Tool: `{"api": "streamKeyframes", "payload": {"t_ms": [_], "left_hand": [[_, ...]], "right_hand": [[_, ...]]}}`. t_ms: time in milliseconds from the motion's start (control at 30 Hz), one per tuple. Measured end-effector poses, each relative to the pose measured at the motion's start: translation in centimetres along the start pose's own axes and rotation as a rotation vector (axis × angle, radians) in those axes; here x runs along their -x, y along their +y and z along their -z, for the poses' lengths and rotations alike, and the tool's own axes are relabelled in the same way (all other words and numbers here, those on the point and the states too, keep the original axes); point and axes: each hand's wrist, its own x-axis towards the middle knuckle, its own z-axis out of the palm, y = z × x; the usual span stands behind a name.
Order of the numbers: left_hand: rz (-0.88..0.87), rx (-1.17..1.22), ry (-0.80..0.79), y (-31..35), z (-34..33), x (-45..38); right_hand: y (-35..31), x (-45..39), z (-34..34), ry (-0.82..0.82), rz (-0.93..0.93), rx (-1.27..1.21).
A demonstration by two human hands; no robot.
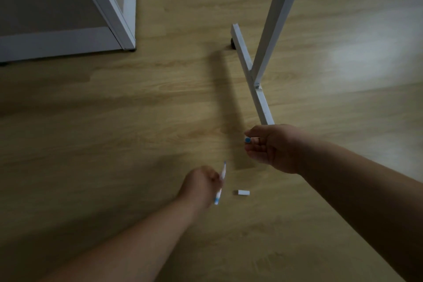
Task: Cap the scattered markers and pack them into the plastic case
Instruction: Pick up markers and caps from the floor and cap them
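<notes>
Holding the uncapped marker (pixel 221 182) by its mid-barrel in my left hand (pixel 200 182), I pinch its blue-ended cap (pixel 250 140) in my right hand (pixel 273 147), the two hands apart. Both feel light, stiff and slick, so I'd grip near the tip; another white cap (pixel 242 192) lies on the floor (pixel 137 121) just right of my left hand.

Looks like an ordinary indoor room, maybe a home or small office, can't say which. Light wood-look plank floor (pixel 160 103) everywhere, with a glare patch on the right. A white metal stand (pixel 256 75) on a small black caster sits on it, and a white-framed panel (pixel 107 7) stands top left.
</notes>
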Motion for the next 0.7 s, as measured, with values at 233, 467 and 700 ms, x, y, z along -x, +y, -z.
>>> {"api": "streamKeyframes", "payload": {"t_ms": [233,467,700], "left_hand": [[0.006,0.400,0.024,6.4,5.3,-2.3],[-0.067,0.441,-0.040,7.9,6.7,-2.5],[-0.101,0.450,-0.117,7.6,6.9,-2.0]], "right_hand": [[-0.5,0.0,-0.3,-0.008,-0.002,0.017],[-0.7,-0.5,-0.3,0.005,-0.010,0.029],[-1.1,-0.5,-0.4,-0.013,0.071,0.054]]}}
